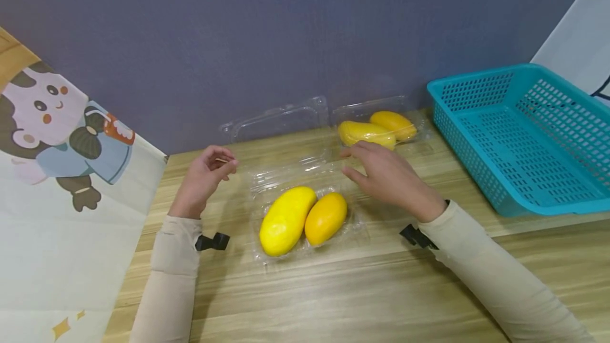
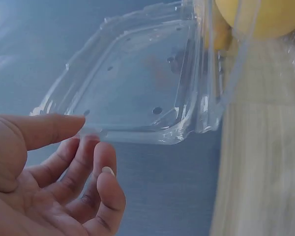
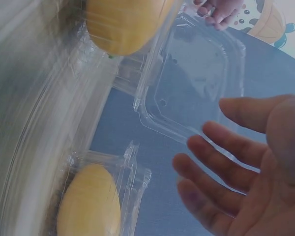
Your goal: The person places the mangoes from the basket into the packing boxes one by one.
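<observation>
A clear plastic clamshell box lies on the table with its lid raised at the back. In its base sit a large yellow mango and a smaller orange-yellow mango, side by side. My left hand is at the lid's left side, fingers loosely bent; in the left wrist view the thumb and fingertips are right at the lid's edge, not pinching it. On the other side my right hand has its fingers relaxed and spread, holding nothing, as the right wrist view shows.
Behind my right hand, a second clear box with two yellow mangoes stands near the back wall. A turquoise plastic basket is at the right. A printed panel borders the wooden table on the left.
</observation>
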{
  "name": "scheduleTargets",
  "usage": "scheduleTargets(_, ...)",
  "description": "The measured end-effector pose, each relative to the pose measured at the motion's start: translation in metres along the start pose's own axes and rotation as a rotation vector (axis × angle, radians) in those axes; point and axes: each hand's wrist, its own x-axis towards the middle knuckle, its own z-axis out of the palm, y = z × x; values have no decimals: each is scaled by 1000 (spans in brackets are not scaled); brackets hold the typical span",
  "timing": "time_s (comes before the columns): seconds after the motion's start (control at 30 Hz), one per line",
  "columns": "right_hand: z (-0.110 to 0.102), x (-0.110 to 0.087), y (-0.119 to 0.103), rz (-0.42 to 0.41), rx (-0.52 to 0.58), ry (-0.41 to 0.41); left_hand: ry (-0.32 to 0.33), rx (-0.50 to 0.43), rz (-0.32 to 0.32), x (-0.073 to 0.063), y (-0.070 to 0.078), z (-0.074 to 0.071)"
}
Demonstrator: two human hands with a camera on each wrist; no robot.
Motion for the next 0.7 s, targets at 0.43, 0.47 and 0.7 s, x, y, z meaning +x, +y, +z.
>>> scheduleTargets(0.43, 1, 8, 3, 38, 307, 172, -99, 348, 202, -19, 15, -12)
scheduleTargets(0.47, 2, 8, 3, 36, 327, 174, -106, 377, 221, -20, 16, -13)
scheduleTargets(0.7, 2, 8, 0, 33, 416, 201, -65, 481, 291, -34, 23, -13)
